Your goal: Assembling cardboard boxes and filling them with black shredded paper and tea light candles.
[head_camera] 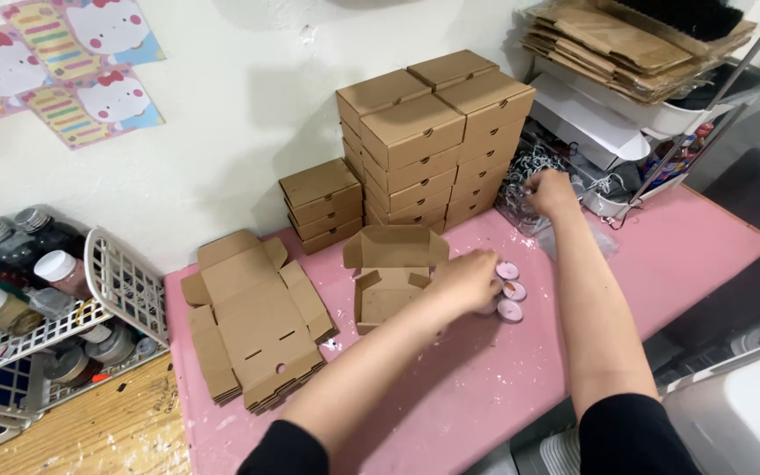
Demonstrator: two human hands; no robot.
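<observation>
My left hand [466, 280] rests on the pink table [573, 352], its fingers curled on a small pink round candle next to three other pink candles [510, 290]. Just to its left sits an open small cardboard box [389, 273] with its lid up. My right hand [549, 193] reaches farther back into a clear bag of white shredded filler [534, 171], with the fingers closed in the filler.
Stacks of closed small cardboard boxes [433, 145] stand against the wall. A pile of flat unfolded boxes [252, 321] lies at the left. A white basket of jars [37, 299] stands far left. A tray of flat brown packaging [635, 44] sits at the top right.
</observation>
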